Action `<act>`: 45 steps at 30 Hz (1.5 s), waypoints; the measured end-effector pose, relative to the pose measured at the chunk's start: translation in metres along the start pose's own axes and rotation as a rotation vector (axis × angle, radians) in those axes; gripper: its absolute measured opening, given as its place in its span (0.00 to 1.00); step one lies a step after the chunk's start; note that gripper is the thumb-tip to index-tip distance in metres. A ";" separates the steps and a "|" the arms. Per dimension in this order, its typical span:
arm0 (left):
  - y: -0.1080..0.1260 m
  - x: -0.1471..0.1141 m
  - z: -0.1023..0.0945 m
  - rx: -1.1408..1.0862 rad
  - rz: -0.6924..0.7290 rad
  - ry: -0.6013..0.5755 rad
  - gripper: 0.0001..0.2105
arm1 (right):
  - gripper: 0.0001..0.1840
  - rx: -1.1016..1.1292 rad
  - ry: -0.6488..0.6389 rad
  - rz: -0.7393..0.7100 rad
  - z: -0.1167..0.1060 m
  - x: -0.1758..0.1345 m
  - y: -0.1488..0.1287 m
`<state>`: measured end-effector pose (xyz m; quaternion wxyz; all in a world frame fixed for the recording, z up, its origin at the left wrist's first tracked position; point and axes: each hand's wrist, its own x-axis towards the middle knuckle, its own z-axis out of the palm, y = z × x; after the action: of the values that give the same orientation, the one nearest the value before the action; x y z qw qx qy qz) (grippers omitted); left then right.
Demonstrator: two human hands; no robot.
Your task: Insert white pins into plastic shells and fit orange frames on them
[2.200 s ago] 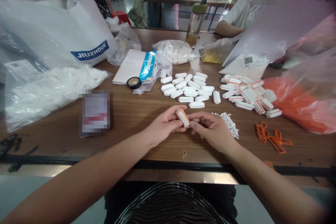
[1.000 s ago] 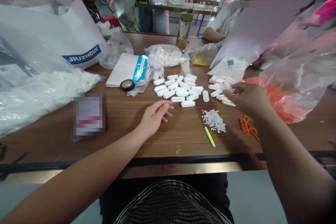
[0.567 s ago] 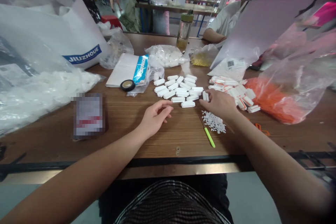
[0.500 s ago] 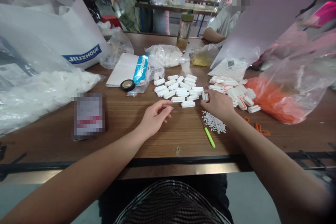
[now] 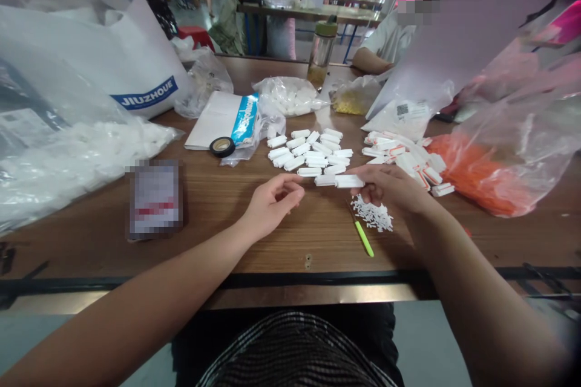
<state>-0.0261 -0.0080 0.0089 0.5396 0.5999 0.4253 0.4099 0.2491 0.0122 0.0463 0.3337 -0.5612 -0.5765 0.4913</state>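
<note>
My right hand (image 5: 385, 186) pinches one end of a small white plastic piece (image 5: 349, 181), which points left above the table. Just behind it, several similar white plastic pieces (image 5: 316, 160) lie in a loose group. My left hand (image 5: 275, 201) rests in front of the group's left side, fingers loosely curved, with a gap between thumb and forefinger and nothing visible in it. Below my right hand are a pile of tiny pale grey bits (image 5: 374, 214) and a thin tool with a lime-green handle (image 5: 364, 239). White pieces with orange parts (image 5: 422, 170) lie beyond my right hand.
A clear bag of orange parts (image 5: 481, 184) stands at right. Black tape (image 5: 222, 146) lies on a white packet (image 5: 206, 124); a bottle (image 5: 321, 51) stands behind. Big bags of white parts (image 5: 82, 160) fill the left. Across the table is another person's arm (image 5: 372, 60).
My right hand has picked up a white piece from the group's right edge and brought it nearer and slightly left. My left hand has shifted slightly right, its thumb and forefinger wider apart.
</note>
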 end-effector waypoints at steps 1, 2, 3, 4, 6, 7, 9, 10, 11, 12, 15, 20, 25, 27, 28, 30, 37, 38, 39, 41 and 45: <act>0.000 -0.001 0.000 -0.001 0.016 -0.032 0.17 | 0.17 0.007 -0.027 -0.026 0.009 -0.003 -0.001; 0.000 -0.002 0.001 -0.005 0.028 -0.072 0.19 | 0.17 0.004 -0.055 -0.054 0.018 -0.007 -0.002; 0.000 -0.003 0.002 -0.012 0.032 -0.114 0.21 | 0.17 -0.006 -0.080 -0.087 0.025 -0.011 -0.003; 0.000 -0.004 0.002 -0.025 0.031 -0.152 0.22 | 0.17 -0.021 -0.096 -0.125 0.032 -0.015 -0.004; 0.000 -0.005 0.004 -0.054 0.023 -0.201 0.24 | 0.17 -0.075 -0.091 -0.214 0.043 -0.022 -0.004; 0.000 -0.006 0.004 -0.067 0.024 -0.207 0.25 | 0.17 -0.112 -0.069 -0.260 0.047 -0.025 -0.004; -0.001 -0.006 0.005 -0.086 0.029 -0.201 0.24 | 0.16 -0.202 -0.023 -0.338 0.052 -0.028 -0.003; -0.001 -0.006 0.005 -0.089 0.033 -0.199 0.23 | 0.15 -0.244 -0.013 -0.368 0.053 -0.029 -0.002; -0.001 -0.006 0.005 -0.089 0.035 -0.198 0.22 | 0.15 -0.277 -0.011 -0.394 0.054 -0.029 -0.001; -0.002 -0.006 0.005 -0.088 0.035 -0.197 0.22 | 0.14 -0.299 -0.012 -0.423 0.055 -0.029 0.000; -0.003 -0.006 0.005 -0.080 0.042 -0.193 0.20 | 0.14 -0.341 -0.020 -0.501 0.057 -0.029 0.002; -0.002 -0.008 0.005 -0.047 0.117 -0.156 0.22 | 0.14 -0.380 -0.033 -0.537 0.061 -0.031 0.003; 0.000 -0.009 0.005 0.047 0.184 -0.128 0.16 | 0.15 -0.392 -0.040 -0.561 0.060 -0.029 0.007; 0.001 -0.009 0.006 0.105 0.247 -0.092 0.13 | 0.17 -0.422 -0.008 -0.597 0.059 -0.028 0.010; 0.002 -0.010 0.006 0.139 0.279 -0.069 0.13 | 0.19 -0.437 0.020 -0.614 0.059 -0.028 0.011; 0.003 -0.011 0.006 0.209 0.337 -0.017 0.16 | 0.22 -0.452 0.059 -0.630 0.058 -0.028 0.011; 0.003 -0.014 0.008 0.363 0.411 0.041 0.17 | 0.20 -0.414 0.005 -0.686 0.059 -0.032 0.006; 0.003 -0.014 0.008 0.365 0.401 0.023 0.17 | 0.19 -0.406 0.006 -0.680 0.060 -0.033 0.005; 0.003 -0.014 0.009 0.370 0.392 -0.002 0.16 | 0.17 -0.396 0.008 -0.653 0.060 -0.033 0.006; 0.004 -0.015 0.009 0.386 0.398 -0.054 0.13 | 0.13 -0.370 -0.010 -0.557 0.060 -0.032 0.007; 0.006 -0.017 0.008 0.453 0.396 -0.135 0.07 | 0.11 -0.351 -0.075 -0.469 0.057 -0.025 0.009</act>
<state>-0.0228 -0.0269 0.0139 0.3288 0.8022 0.3436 0.3610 0.2024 -0.0242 0.0251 0.3144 -0.4434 -0.7784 0.3141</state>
